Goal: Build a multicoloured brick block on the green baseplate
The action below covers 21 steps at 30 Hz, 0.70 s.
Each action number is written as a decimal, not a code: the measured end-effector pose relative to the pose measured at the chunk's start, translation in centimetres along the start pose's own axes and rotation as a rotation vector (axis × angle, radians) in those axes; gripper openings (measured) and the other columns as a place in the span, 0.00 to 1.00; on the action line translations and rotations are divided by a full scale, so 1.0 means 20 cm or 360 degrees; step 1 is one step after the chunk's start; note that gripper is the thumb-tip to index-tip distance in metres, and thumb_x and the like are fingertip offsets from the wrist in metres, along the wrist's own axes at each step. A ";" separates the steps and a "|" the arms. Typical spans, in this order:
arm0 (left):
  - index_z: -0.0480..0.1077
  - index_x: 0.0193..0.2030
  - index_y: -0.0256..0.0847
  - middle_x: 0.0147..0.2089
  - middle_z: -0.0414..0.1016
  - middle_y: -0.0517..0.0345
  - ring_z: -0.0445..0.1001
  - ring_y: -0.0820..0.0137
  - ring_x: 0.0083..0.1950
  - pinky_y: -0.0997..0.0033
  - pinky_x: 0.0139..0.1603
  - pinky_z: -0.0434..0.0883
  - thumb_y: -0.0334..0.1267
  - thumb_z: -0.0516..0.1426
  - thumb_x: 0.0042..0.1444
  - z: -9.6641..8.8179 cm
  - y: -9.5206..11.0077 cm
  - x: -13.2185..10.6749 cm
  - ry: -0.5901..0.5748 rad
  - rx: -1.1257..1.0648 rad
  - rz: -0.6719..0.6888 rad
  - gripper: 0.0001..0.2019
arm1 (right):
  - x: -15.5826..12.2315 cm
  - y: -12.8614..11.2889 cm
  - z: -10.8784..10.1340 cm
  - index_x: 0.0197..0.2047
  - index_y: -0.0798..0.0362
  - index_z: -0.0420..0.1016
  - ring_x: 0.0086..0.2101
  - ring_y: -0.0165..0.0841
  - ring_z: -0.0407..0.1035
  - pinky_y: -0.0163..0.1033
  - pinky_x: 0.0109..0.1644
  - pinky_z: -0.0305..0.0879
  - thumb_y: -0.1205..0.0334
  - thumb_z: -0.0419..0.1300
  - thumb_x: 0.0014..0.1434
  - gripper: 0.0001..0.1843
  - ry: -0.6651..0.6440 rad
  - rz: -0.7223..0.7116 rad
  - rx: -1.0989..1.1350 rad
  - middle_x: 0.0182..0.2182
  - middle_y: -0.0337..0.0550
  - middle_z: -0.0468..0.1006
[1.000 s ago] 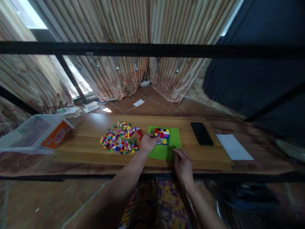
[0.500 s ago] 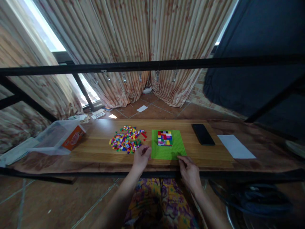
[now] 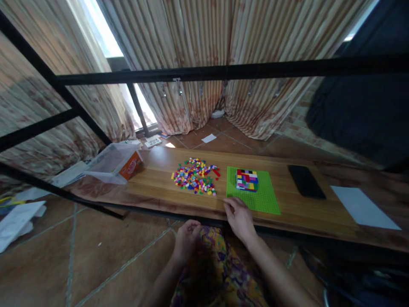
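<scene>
My left hand [image 3: 188, 238] is over my lap, just in front of the table's near edge. Its fingers are curled together, and whatever they may hold is too small to see. At the near left corner of the green baseplate [image 3: 268, 198] is my right hand [image 3: 240, 216], with thumb and fingers drawn together. Whether it pinches a small piece there I cannot make out. A multicoloured block of stacked toy bricks [image 3: 247, 181] stands on the far left part of the baseplate. Left of the plate lies a loose pile of small coloured bricks [image 3: 194, 175].
A clear plastic box [image 3: 107, 164] with an orange label stands at the left of the wooden board [image 3: 153, 183]. To the right lie a black phone [image 3: 306, 182] and a white sheet of paper [image 3: 366, 206]. A black metal rail [image 3: 198, 73] runs beyond the table.
The view has turned left. My left hand has drawn back from beside the plate to my lap. My right hand has shifted from the plate's near right corner to its near left corner.
</scene>
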<state>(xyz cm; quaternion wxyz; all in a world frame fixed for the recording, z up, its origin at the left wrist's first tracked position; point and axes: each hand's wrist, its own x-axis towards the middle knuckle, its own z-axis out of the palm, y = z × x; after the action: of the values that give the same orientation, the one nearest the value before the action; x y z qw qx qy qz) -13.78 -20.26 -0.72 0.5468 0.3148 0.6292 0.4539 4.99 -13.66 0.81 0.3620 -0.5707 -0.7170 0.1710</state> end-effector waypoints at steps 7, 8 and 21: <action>0.70 0.30 0.39 0.22 0.70 0.64 0.64 0.76 0.22 0.77 0.24 0.60 0.42 0.60 0.45 -0.04 -0.08 -0.10 -0.0174 -0.0009 -0.0082 0.09 | 0.18 -0.05 0.13 0.44 0.52 0.77 0.43 0.39 0.71 0.43 0.51 0.64 0.62 0.55 0.61 0.12 -0.0012 0.0076 -0.0313 0.40 0.46 0.79; 0.70 0.30 0.39 0.22 0.70 0.64 0.65 0.75 0.23 0.77 0.25 0.61 0.42 0.59 0.45 -0.05 -0.09 -0.10 -0.0163 0.0011 -0.0078 0.09 | 0.19 -0.05 0.15 0.44 0.52 0.77 0.42 0.39 0.70 0.43 0.50 0.64 0.61 0.56 0.61 0.12 -0.0028 0.0091 -0.0345 0.39 0.46 0.79; 0.68 0.30 0.40 0.21 0.66 0.65 0.64 0.76 0.23 0.77 0.25 0.60 0.42 0.58 0.46 -0.14 -0.10 -0.09 -0.0292 0.0066 -0.0045 0.08 | 0.23 -0.03 0.25 0.46 0.51 0.77 0.39 0.37 0.70 0.42 0.49 0.63 0.66 0.52 0.59 0.15 0.0074 0.0073 -0.0329 0.38 0.46 0.78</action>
<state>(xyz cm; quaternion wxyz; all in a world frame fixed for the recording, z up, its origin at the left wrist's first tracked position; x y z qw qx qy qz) -16.02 -23.29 -1.84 0.6018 0.3575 0.5900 0.4022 0.69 -8.74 -0.74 0.3138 -0.6250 -0.7089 0.0912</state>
